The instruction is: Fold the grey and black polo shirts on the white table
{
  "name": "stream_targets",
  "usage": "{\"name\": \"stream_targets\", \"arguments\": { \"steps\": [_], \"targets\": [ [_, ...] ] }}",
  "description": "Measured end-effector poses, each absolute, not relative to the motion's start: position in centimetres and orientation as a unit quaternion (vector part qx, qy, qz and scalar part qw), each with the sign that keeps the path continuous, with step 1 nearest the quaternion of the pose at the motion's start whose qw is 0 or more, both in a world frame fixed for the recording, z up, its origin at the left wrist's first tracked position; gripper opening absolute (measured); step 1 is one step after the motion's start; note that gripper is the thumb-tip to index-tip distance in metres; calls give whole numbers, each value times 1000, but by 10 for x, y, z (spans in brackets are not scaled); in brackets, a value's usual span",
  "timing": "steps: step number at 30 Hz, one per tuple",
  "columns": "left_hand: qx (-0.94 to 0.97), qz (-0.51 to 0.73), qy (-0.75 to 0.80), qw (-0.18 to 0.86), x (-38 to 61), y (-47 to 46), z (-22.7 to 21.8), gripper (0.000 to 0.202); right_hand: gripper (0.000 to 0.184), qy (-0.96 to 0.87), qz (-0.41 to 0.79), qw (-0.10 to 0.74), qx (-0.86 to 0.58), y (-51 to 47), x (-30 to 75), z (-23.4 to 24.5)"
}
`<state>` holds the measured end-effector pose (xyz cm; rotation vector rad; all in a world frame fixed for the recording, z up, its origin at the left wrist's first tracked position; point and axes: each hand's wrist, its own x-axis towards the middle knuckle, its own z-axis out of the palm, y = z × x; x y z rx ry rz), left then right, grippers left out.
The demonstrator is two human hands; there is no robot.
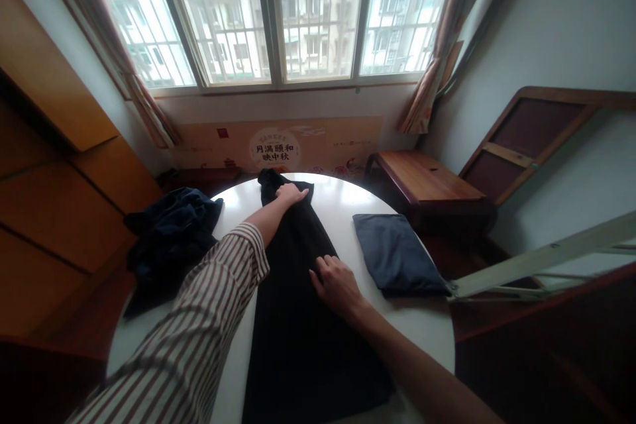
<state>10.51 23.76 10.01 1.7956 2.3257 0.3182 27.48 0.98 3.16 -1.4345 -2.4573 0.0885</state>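
A long black garment [293, 318], possibly trousers, lies lengthwise on a round white table [348, 212]. My left hand [291, 195], in a brown-striped sleeve, presses flat on its far end without gripping. My right hand [338, 285] rests on the cloth's right edge, its fingers slightly curled and apart. To the right lies a flat, folded navy garment [397, 255], apart from both hands. A crumpled dark garment [169, 238] sits at the table's left edge, partly hidden by my left forearm.
A low wooden bench [427, 179] stands beyond the table on the right, and wooden cabinet doors [59, 225] rise on the left. A pale metal frame [546, 262] juts in near the table's right edge. Beyond the table are a printed board [275, 146] and a barred window [273, 13].
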Motion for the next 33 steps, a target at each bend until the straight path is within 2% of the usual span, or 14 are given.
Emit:
{"name": "stream_targets", "arguments": {
  "steps": [4,9,14,18,23,29,33],
  "targets": [
    [613,99,779,86,99,255,84,57,16,-856,46,142,-494,11,276,35],
    [634,129,762,41,101,278,87,47,16,-859,64,145,-487,10,278,37],
    [662,132,737,40,124,289,69,47,18,-839,71,176,-510,9,282,37],
    [682,114,719,65,133,286,53,50,34,-810,62,188,-552,7,286,37],
    [714,101,690,64,111,276,57,49,50,-787,66,148,-595,10,289,38],
    [711,49,693,109,74,261,40,62,51,-823,100,100,-549,14,297,36],
    [710,53,692,124,72,259,39,63,49,-800,125,97,-578,18,314,46]
  ]
}}
